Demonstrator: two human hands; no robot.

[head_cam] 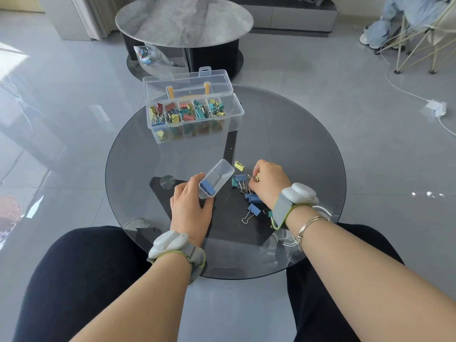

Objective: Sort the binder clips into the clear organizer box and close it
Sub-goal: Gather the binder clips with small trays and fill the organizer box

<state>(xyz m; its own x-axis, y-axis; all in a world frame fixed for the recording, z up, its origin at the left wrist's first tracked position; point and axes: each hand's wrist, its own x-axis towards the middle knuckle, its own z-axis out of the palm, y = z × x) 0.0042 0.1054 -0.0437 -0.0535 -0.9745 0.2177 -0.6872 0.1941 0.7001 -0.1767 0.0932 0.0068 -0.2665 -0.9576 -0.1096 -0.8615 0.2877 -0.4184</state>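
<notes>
binder clips [249,191] lie loose on the glass table [308,149], nearer the person than the open organizer box [197,119]. right hand [269,183] pinches one clip's wire. left hand [190,206] grips a small clear bin [217,177] holding a blue clip [207,188].

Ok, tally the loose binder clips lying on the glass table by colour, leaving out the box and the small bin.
Blue binder clips: 4
Teal binder clips: 2
Yellow binder clip: 1
Total: 7, not counting the clip in the right hand grip; more may hide under that hand.
</notes>
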